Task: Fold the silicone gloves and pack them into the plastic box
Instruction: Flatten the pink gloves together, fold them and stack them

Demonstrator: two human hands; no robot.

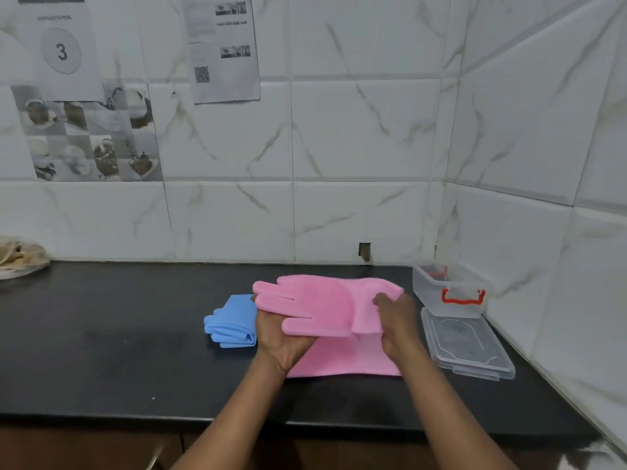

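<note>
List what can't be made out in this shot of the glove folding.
Head view only:
- Lower pink sheet: could be a second glove or the pink glove's own cuff. The left hand and right hand cover the join.
- Plastic box contents: blurred behind its cloudy wall.
- Plate: cut off by the left edge.
- Wall sheets: print too small and blurred to read.

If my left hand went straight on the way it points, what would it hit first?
The left hand holds the pink glove; past it, probably only counter, then wall.
</note>
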